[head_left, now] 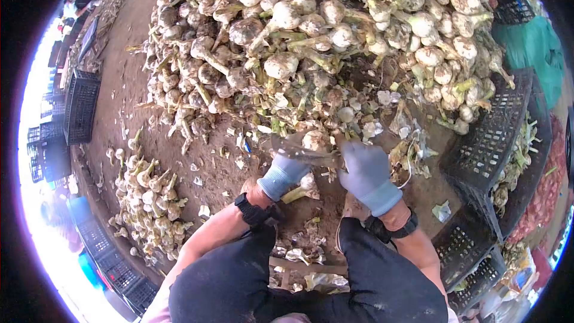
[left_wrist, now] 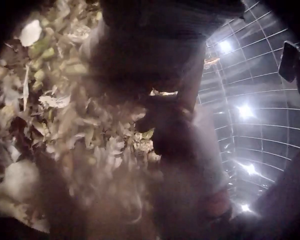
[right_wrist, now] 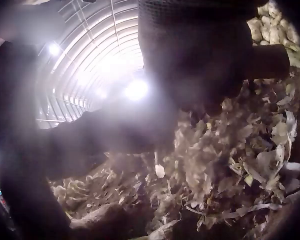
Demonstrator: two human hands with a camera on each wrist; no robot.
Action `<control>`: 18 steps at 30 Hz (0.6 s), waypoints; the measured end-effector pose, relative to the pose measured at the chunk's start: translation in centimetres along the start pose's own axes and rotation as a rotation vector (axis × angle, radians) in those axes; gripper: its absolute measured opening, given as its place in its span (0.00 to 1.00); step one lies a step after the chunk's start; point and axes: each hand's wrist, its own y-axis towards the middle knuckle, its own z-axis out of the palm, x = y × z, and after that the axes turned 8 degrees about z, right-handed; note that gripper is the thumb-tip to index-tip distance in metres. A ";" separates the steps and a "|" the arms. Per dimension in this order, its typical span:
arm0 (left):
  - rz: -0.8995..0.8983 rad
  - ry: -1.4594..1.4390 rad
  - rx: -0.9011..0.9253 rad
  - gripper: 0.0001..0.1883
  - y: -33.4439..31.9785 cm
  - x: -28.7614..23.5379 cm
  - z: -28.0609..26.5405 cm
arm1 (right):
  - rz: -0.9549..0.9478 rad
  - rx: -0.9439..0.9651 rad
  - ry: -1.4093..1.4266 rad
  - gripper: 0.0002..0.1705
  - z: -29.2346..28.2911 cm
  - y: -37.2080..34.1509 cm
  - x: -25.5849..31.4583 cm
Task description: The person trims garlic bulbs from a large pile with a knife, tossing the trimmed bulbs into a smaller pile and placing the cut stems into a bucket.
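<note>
In the head view, my gloved left hand (head_left: 284, 174) is at the near edge of a dark metal blade (head_left: 299, 151). My gloved right hand (head_left: 369, 174) grips the tool at the blade's right end. A brown, round handle (right_wrist: 271, 61) sticks out of that hand in the right wrist view. Just beyond the blade sits a garlic bulb (head_left: 315, 140). A second garlic (head_left: 307, 184), stem toward me, shows between the hands, beside the left one. The left fingertips are hidden, and I cannot tell what they hold.
A large heap of garlic (head_left: 281, 66) rises ahead. A smaller pile of trimmed garlic (head_left: 149, 200) lies at the left. Black plastic crates (head_left: 487, 143) stand at the right, others (head_left: 82, 107) at the far left. Peel scraps (left_wrist: 105, 145) litter the ground.
</note>
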 end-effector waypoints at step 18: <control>-0.121 -0.247 -0.095 0.18 3.4 -1.2 -2.6 | 0.483 0.102 0.406 0.15 2.2 -1.8 -8.2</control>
